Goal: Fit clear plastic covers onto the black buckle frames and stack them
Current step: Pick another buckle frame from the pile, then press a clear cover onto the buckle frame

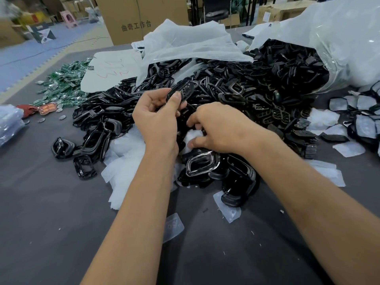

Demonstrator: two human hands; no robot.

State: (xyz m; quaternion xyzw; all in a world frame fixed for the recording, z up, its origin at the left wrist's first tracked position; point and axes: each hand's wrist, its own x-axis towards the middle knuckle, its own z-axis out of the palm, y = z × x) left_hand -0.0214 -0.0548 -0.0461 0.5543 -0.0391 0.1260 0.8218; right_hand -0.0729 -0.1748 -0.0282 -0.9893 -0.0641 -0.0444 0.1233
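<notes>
You get soft, even overhead light, with only faint shadows on the tabletop (51, 223). Glare streaks the clear bag (339, 48) at right. The far background is blurred, and wide-angle distortion bends the edges.

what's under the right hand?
The right hand reaches down, fingers curled, into the pile of black buckle frames. White plastic shows below the fingertips, with a silver-rimmed frame nearer the camera. Whether the fingers hold anything is hidden.
</notes>
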